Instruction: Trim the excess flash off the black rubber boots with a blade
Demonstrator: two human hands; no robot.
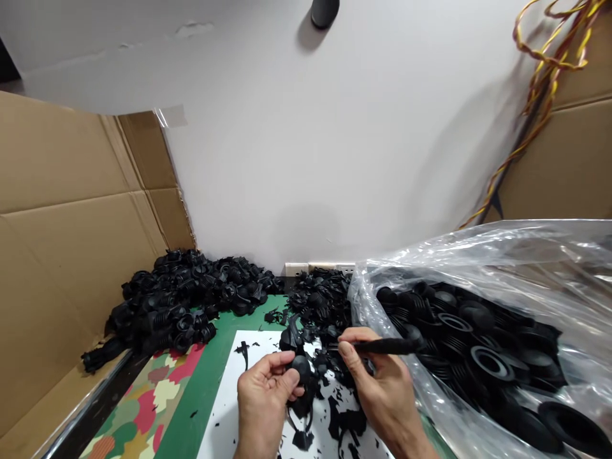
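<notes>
A white wall (335, 159) backs a green mat (201, 382) with a white sheet (224, 395) at lower centre. Over the sheet, a black rubber part (301, 368) sits pinched in the left hand (262, 398), fingers curled tight around it. Just to its right, the right hand (380, 392) is closed on a slim black tool (387, 346), which lies level across the frame. Black scraps (347, 421) lie beneath both hands, and a plastic bag (526, 255) of parts fills the lower right.

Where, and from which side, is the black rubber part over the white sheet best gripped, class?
Probably by its rounded body, from the left and below, as the left hand holds the black rubber part: thumb and fingers wrap the bulge, leaving its right side open to the black tool in the right hand.
</notes>
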